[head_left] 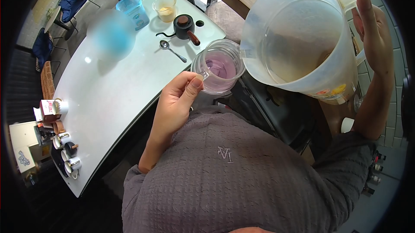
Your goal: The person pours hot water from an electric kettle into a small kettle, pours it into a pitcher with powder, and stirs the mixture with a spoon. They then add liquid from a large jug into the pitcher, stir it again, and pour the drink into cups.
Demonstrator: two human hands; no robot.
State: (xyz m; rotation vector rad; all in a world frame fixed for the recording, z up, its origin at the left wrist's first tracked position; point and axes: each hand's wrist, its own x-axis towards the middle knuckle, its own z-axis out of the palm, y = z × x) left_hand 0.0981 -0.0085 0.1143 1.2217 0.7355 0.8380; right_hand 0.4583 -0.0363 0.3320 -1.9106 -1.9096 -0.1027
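My left hand [176, 100] pinches the handle of a clear glass mug [237, 71] with pinkish-purple liquid [221, 69] in it. My right hand [375, 38] is wrapped round the handle of a large translucent plastic pitcher [276, 47], which has a flower print near its base. The pitcher leans toward the mug, its spout at the mug's rim; whether they touch, and whether liquid is flowing, I cannot tell. On the white table [129, 86] close to the mug are a spoon [173, 52] and a small black gooseneck kettle [184, 27] with a wooden handle.
A plastic cup [165, 10] with yellowish contents and a blue-tinted container [133, 11] stand at the table's far end. A blurred blue patch hides part of the tabletop. Several cups [62, 140] line the table's left end. Chairs [72, 3] stand beyond.
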